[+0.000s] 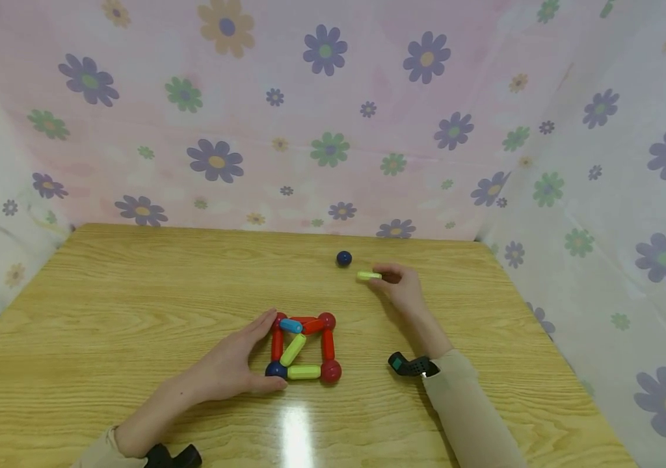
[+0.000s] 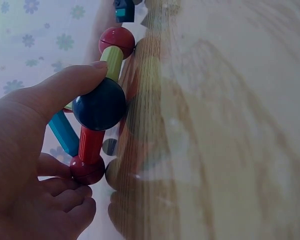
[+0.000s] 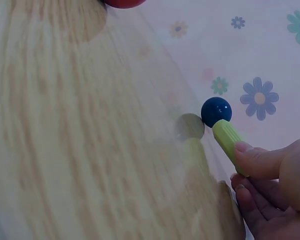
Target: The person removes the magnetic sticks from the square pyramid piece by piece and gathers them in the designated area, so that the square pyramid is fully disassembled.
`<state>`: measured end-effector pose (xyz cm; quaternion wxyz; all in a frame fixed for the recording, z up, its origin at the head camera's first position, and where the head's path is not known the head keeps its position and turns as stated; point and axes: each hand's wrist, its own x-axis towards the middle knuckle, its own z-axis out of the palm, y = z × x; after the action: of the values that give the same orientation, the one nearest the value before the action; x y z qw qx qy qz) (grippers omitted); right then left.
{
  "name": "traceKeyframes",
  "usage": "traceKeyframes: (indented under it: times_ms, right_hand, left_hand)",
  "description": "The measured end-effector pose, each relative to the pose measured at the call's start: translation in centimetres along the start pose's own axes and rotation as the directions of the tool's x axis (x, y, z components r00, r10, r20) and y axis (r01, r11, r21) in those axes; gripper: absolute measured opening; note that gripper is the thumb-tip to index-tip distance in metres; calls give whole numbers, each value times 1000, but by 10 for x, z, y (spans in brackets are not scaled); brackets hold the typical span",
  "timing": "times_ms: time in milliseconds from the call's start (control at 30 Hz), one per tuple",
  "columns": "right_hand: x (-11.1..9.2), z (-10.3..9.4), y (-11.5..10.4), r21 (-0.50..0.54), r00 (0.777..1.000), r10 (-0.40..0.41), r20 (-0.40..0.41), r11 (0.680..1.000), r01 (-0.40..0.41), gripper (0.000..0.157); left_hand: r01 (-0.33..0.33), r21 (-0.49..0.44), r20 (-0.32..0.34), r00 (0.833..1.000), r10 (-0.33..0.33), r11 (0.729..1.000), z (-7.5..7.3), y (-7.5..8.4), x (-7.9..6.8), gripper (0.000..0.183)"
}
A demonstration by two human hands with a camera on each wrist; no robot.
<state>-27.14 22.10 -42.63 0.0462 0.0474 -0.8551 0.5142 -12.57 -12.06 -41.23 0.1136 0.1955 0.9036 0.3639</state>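
– Flowered cloth (image 1: 274, 117) is seen behind the table (image 1: 134, 292); is the ball-and-rod frame (image 1: 293, 350) shown whole?
– On the table, by the head view only; 2 balls (image 2: 99, 105) are gripped between spread thumb (image 2: 70, 82) and fingers (image 2: 72, 200) of the left hand (image 1: 224, 365).
– By the right hand (image 1: 406, 292), a yellow-green rod (image 1: 365, 276) is pinched near a blue ball (image 1: 344, 259).
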Motion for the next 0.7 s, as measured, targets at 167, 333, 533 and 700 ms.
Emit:
traceKeyframes:
  times_ms: [167,333,533,700]
  right_hand:
    - [0,2,4,-64,1000,-19,-15,998,18,28]
    - [1,4,7,-104,1000,-23,-19,994,21,26]
    - [3,5,8,-106,999,-21,-24,994,18,27]
    - [5,4,8,-102,999,-21,-28,995,18,27]
  left_hand:
    - [0,-6,0,1000,0,1000,0,-1,0,114]
    - [-3,3,4,1000,3,1000,-1,-2,-1,114]
    - [-9,4,7,1000,9,1000,-2,-2,-1,114]
    - [-6,8,9,1000,6,1000,-1,-2,0,114]
